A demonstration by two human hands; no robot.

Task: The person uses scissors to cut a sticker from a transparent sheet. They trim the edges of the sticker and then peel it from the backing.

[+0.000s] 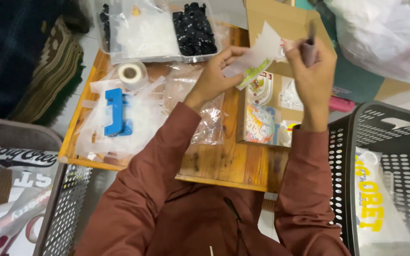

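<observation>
A low wooden table [224,163] with a warm, varnished top stands on a pale tiled floor [88,47], and a folded striped rug [53,71] in browns and dull green lies just beside its left edge. Dark perforated plastic baskets flank the table, one [67,208] at the lower left and a larger one [385,142] at the right, with a big white plastic sack [380,33] beyond it. The light is even and soft, indoor, without hard shadows
</observation>
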